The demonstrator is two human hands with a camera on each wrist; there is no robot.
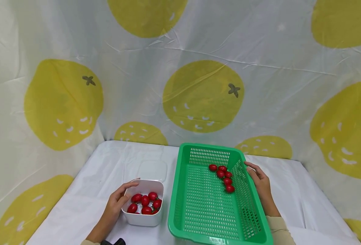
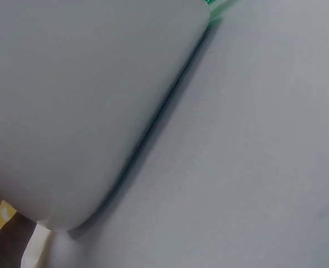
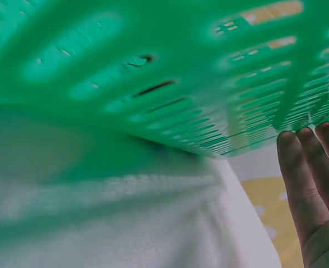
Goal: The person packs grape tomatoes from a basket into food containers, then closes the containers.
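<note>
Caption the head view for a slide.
Left hand on a white tub of cherry tomatoes, right hand at a green slotted basket holding more.

A small booth of fruit-print cloth around a covered table.
From my remote seat I see a pale hanging cloth, creased and printed with big yellow fruit, beyond the left fingers and right fingers alike; it closes in on the outer side of each too. Beneath the fingers spreads a table draped in white. The green basket at the right fingers and the white tub at the left fingers, both with small tomatoes inside, give me a kitchen note, but whether a home or a lab surrounds it I can't tell.
</note>
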